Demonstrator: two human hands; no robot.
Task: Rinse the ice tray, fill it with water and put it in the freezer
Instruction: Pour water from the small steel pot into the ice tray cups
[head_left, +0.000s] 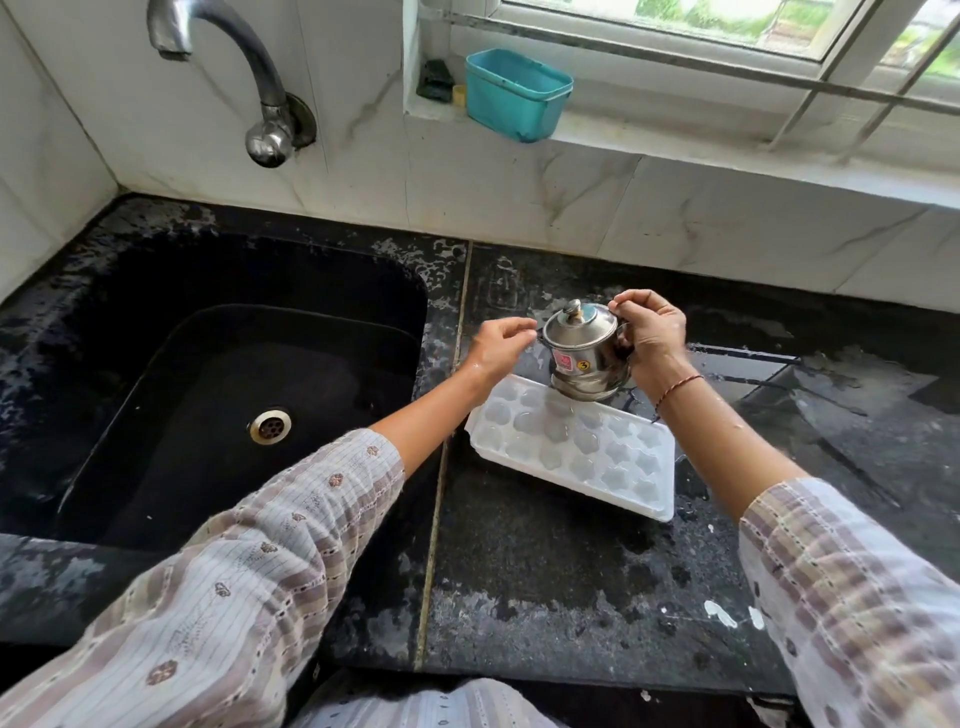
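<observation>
My right hand (652, 338) grips the lidded steel pot (584, 353) over the ice tray's (571, 447) 12 o'clock edge for filling, while my left hand's (501, 348) loosely curled fingertips steady its spout side.

Both arms reach forward in patterned sleeves, forearms bare. The right hand (652, 338) curls its fingers around a small steel pot (584, 353), thumb on top. The left hand (501, 348) is beside its spout, fingertips pinched together.
</observation>
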